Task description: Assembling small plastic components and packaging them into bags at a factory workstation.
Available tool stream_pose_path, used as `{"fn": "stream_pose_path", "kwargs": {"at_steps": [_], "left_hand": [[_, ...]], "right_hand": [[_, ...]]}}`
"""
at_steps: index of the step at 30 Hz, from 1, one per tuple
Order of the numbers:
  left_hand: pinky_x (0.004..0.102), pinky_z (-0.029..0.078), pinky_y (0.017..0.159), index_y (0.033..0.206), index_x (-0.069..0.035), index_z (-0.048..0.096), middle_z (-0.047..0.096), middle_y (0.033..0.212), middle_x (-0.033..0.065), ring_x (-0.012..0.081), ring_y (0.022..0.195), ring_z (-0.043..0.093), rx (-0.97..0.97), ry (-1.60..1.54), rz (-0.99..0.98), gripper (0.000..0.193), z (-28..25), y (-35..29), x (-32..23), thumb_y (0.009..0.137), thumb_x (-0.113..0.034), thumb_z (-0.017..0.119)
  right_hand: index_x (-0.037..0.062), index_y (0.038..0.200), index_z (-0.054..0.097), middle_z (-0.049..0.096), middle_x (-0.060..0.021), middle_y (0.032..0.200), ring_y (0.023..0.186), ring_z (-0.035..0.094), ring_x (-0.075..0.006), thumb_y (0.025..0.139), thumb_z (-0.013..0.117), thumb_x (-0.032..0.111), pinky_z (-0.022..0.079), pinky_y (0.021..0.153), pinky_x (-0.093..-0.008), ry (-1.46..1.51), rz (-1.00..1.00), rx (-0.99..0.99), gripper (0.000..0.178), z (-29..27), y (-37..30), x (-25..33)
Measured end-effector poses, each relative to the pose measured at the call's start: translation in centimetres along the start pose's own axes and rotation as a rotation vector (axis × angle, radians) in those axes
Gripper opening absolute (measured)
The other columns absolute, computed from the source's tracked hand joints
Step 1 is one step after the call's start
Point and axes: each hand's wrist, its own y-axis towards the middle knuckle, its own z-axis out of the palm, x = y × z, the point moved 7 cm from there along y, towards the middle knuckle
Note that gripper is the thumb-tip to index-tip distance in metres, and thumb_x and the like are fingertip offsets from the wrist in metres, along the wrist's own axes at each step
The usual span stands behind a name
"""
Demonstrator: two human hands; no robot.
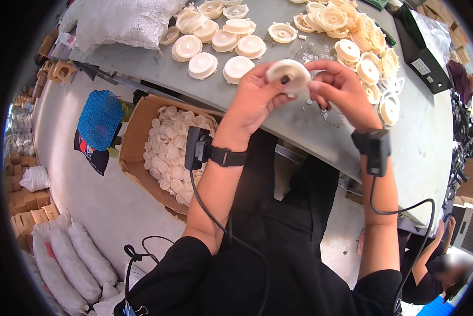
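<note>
My left hand point(255, 97) grips a round cream plastic disc point(290, 71) with a raised center, the thumb lying across its face. At the disc's right rim, the curled fingers of my right hand point(344, 92) touch it, the index finger at the top edge and the thumb lower; the fingertips are slightly blurred. Both hands are above the front edge of the grey table point(421, 142). Beyond my left hand lie several similar discs point(202, 65), some stacked. A pile of cream discs with ribbed inner rings point(369, 67) lies beyond my right hand.
Small metal and white parts point(313, 52) are scattered mid-table. A white woven sack point(123, 23) and a black box point(423, 50) stand at the table's back. Below, a cardboard box point(136, 129) holds many white pieces. Another person point(428, 268) is at lower right.
</note>
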Motion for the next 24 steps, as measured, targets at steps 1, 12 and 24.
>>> {"fn": "stream_pose_path", "kwargs": {"at_steps": [1, 12, 24], "left_hand": [[0.0305, 0.055, 0.076, 0.113, -0.003, 0.051, 0.06, 0.104, 0.0093, 0.021, 0.093, 0.061, -0.048, -0.055, 0.07, 0.03, -0.5, -0.1, -0.4, 0.085, -0.011, 0.059], [0.0318, 0.052, 0.079, 0.116, -0.001, 0.046, 0.057, 0.11, 0.0139, 0.028, 0.097, 0.06, -0.097, -0.037, 0.147, 0.03, -0.9, 0.1, -0.7, 0.09, -0.013, 0.051], [0.0265, 0.051, 0.066, 0.121, -0.007, 0.046, 0.058, 0.102, 0.0073, 0.0227, 0.088, 0.062, 0.035, -0.13, 0.13, 0.034, 0.1, -0.3, -1.4, 0.088, -0.01, 0.053]], "right_hand": [[0.0025, 0.103, 0.056, 0.055, 0.0023, 0.07, 0.056, 0.046, -0.0016, 0.082, 0.061, 0.012, 0.035, 0.049, -0.0161, -0.012, 0.014, 0.005, 0.024, -1.1, -0.2, 0.2], [0.0041, 0.083, 0.065, 0.059, -0.0055, 0.067, 0.065, 0.056, -0.0157, 0.072, 0.063, 0.011, 0.044, 0.061, -0.0271, -0.833, 0.094, -0.119, 0.013, -4.8, -2.0, -1.0], [0.0102, 0.085, 0.064, 0.056, -0.0085, 0.068, 0.067, 0.057, -0.025, 0.072, 0.062, 0.014, 0.044, 0.061, -0.0355, -1.182, 0.041, -0.206, 0.014, -2.1, -1.9, 0.4]]}}
